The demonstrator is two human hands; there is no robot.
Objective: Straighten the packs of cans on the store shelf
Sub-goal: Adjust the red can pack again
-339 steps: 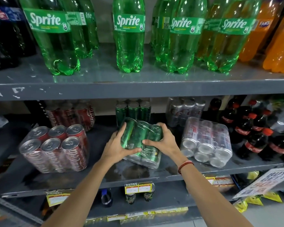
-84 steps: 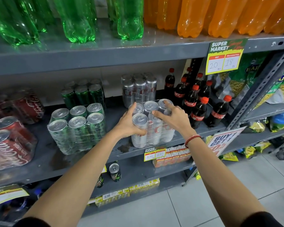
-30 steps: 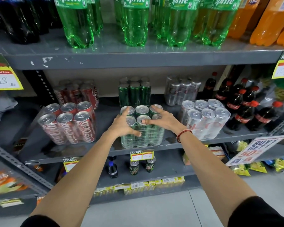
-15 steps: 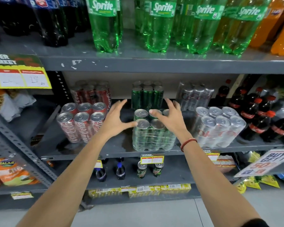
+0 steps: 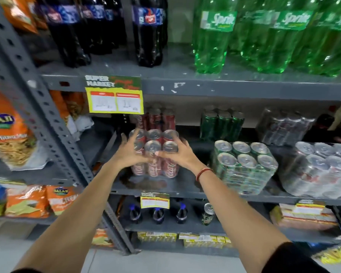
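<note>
A shrink-wrapped pack of red cola cans stands upright at the left of the grey middle shelf. My left hand grips its left side and my right hand grips its right front. To the right stand an upright green can pack and a silver can pack. Behind them are further packs: red, green and silver. The view is blurred by motion.
A slanted perforated steel upright borders the shelf on the left, with snack bags beyond it. A yellow price tag hangs from the upper shelf, which holds dark bottles and green Sprite bottles. Small bottles stand below.
Both hands left the green can pack and moved left onto the red cola pack, now gripping it. The view has swung left.
</note>
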